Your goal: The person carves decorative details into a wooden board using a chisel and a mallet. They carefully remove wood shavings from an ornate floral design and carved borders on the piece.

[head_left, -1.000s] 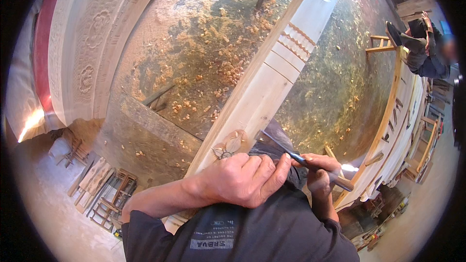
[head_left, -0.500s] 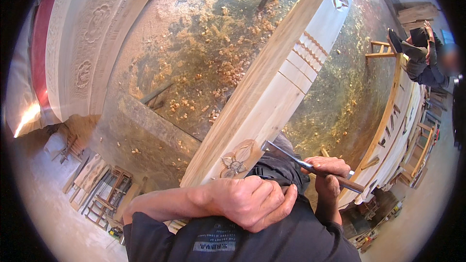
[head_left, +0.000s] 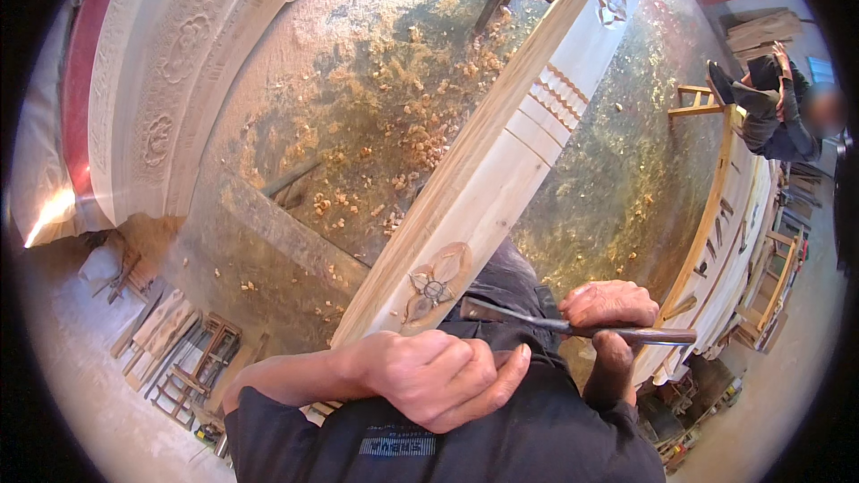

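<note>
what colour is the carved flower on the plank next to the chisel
Reddish brown, darker than the pale wood plank; the carved flower shows best in the head view.

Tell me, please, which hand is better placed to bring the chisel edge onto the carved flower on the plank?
Probably the right hand: it grips the chisel, whose blade tip lies just beside the carved flower on the plank. The left hand is curled below the plank end, holding no tool.

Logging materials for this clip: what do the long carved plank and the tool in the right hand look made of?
Carved plank: pale, unfinished wood, with visible grain and shavings below it. Chisel in the right hand: dark metal blade, dull sheen; handle looks like brown wood, though that's unclear.
</note>
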The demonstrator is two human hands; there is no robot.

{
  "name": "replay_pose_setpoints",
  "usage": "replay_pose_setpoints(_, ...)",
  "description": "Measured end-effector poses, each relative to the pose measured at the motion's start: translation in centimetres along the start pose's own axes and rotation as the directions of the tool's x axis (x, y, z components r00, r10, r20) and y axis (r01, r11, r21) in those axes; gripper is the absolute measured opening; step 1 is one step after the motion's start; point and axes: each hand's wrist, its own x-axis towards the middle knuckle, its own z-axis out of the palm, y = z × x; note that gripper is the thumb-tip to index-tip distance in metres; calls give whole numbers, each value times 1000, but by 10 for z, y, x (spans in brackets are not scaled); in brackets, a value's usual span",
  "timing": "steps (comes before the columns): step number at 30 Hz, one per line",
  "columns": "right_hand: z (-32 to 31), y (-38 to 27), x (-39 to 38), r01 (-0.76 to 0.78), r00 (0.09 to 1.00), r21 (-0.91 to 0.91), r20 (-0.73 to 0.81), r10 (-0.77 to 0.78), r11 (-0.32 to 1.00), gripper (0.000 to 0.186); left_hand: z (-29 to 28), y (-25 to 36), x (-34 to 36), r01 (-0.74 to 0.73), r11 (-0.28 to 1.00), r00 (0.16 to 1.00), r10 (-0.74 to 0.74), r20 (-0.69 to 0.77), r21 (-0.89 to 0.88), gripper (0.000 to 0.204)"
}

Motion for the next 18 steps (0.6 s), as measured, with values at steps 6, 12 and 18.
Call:
replay_pose_setpoints(6,7,-15,27,81,972,110,212,-103,991,20,-21,13,-5,421,907,905,-421,56,9,37)
replay_pose_setpoints(12,23,-21,33,-112,992,94,71,106,989,45,-21,18,-21,616,729,774,-631,55,-298,27)
replay_pose_setpoints(18,106,-44,119,-205,978,363,110,177,909,29,-12,9,-21,700,573,647,-761,40,-425,26)
